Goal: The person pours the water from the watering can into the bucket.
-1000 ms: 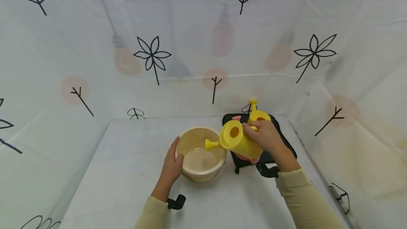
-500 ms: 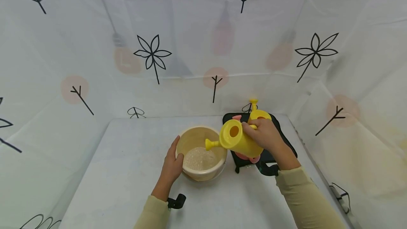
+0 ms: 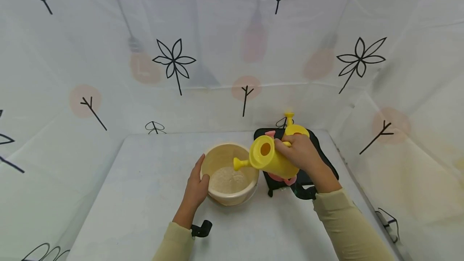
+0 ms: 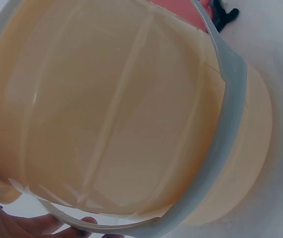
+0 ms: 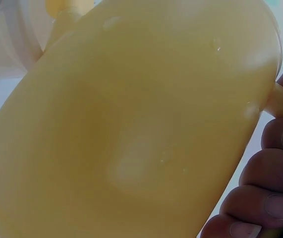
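A cream bucket (image 3: 222, 180) with water in its bottom stands on the table, tilted a little. My left hand (image 3: 196, 188) holds its left side, thumb at the rim and fingers along the outside. In the left wrist view the bucket's wall (image 4: 116, 109) fills most of the picture, with a grey bail handle (image 4: 225, 114) around it and fingertips (image 4: 84, 225) at the handle. My right hand (image 3: 299, 152) grips the handle of a yellow watering can (image 3: 273, 158), tipped so its spout (image 3: 239, 164) hangs over the bucket. Curled fingers (image 5: 265, 168) show beside the can's body (image 5: 131, 124).
Behind my right hand a second yellow watering can (image 3: 296, 129) stands on a black mat or bag (image 3: 322, 144), with pink things (image 3: 290, 181) partly hidden there. The white table (image 3: 152, 196) meets printed cloth walls at the back and right.
Water in the bucket shows a shifting, rippled surface. The watering can has moved very slightly left, its spout staying over the bucket; the left hand keeps its hold.
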{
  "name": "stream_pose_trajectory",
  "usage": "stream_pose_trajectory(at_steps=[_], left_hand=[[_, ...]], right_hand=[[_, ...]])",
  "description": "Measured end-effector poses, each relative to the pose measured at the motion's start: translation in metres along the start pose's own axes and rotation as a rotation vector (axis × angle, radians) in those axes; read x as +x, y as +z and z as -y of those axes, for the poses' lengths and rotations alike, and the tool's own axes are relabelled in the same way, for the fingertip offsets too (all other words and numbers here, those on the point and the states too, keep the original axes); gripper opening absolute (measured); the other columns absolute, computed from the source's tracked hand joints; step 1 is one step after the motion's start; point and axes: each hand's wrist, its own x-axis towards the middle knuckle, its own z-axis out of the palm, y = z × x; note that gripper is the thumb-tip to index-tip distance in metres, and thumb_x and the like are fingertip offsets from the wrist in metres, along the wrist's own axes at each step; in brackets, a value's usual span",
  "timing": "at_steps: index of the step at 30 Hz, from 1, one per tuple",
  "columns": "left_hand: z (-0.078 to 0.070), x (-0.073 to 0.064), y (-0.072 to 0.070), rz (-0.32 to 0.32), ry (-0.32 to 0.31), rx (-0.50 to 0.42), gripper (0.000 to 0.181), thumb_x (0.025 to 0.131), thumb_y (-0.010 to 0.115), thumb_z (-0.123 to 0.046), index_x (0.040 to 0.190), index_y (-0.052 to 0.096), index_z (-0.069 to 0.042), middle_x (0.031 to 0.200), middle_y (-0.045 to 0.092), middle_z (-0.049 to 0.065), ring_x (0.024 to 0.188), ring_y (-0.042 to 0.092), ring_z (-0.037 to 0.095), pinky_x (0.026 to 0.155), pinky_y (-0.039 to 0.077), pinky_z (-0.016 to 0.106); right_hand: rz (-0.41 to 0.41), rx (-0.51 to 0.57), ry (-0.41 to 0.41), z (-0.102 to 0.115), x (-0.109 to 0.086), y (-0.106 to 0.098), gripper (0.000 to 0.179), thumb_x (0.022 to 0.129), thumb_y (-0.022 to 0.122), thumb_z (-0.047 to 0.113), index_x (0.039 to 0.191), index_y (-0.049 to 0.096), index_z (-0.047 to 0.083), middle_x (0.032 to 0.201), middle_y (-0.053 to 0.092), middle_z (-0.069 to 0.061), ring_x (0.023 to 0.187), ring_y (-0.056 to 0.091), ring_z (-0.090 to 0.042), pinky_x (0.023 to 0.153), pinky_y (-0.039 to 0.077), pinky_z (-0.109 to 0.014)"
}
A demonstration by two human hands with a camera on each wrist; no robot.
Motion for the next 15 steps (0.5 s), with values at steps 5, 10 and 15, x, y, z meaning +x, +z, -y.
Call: stream_pose_trajectory(at_steps=[5,10,15], left_hand=[[0.0004,0.0002,-0.0008,0.005,0.005,-0.004,0.066,0.084,0.036,-0.014,0.139,0.019,-0.047,0.148,0.026,-0.013,0.139,0.022,0.015,0.112,0.022,0.044],[0.0004,-0.0002,-0.0009,0.006,0.007,-0.001,0.065,0.085,0.035,-0.015,0.139,0.019,-0.047,0.148,0.026,-0.012,0.139,0.022,0.015,0.112,0.022,0.045],[0.0,-0.0004,-0.0009,0.005,0.002,0.0,0.065,0.084,0.036,-0.015,0.14,0.02,-0.045,0.148,0.026,-0.012,0.138,0.022,0.015,0.112,0.023,0.045]], right_hand=[[0.006,0.002,-0.002,0.002,0.0002,-0.0009,0.049,0.089,0.042,0.046,0.052,0.051,0.014,0.049,0.045,0.001,0.051,0.044,-0.016,0.048,0.037,-0.026],[0.022,-0.001,0.019,0.0024,0.0006,-0.0017,0.049,0.089,0.041,0.047,0.053,0.051,0.015,0.05,0.046,0.001,0.052,0.045,-0.016,0.048,0.038,-0.025],[0.04,0.002,0.038,0.0032,0.0009,-0.0017,0.049,0.088,0.041,0.049,0.054,0.051,0.015,0.05,0.047,0.0,0.052,0.046,-0.017,0.048,0.038,-0.026]])
